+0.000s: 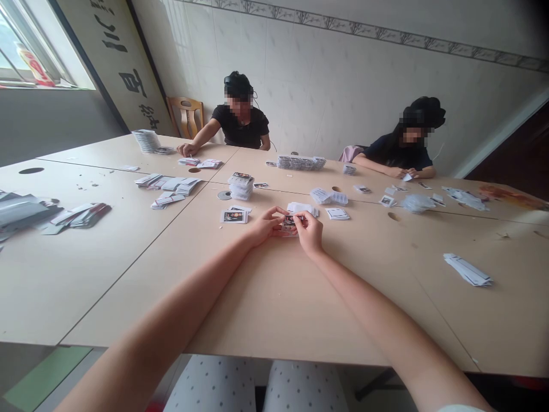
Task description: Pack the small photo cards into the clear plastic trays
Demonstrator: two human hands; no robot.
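Fingers (302, 220) of the right hand (313, 234) pinch the right edge of a small picture card (289, 221), while those of the left hand (262, 228) curl round its left side with only a narrow gap. Watching from far off, I take the stack of clear cases (241, 189) as my landmark: the card is to its right and nearer the wearer, low over the table (257, 297). A glossy, see-through piece (289, 230) shows below the card (whether the two are joined, I cannot tell from here). Gripping by the edges probably leaves the printed face uncovered, and two hands likely steady something so small.

Just nearer than the stack lies a flat pile of printed cards (235, 216); to the stack's right, beyond the hands, are white cards (303, 208), with clear trays (329, 197) farther right. I judge they sit close so that either hand reaches them easily. Folded papers (169, 184) lie left of the stack. Farther left and beyond it, one co-worker's hand (187, 150) rests by more papers (199, 163); another co-worker (414, 151) sits well to the right of the stack, holding a small white piece (407, 177).
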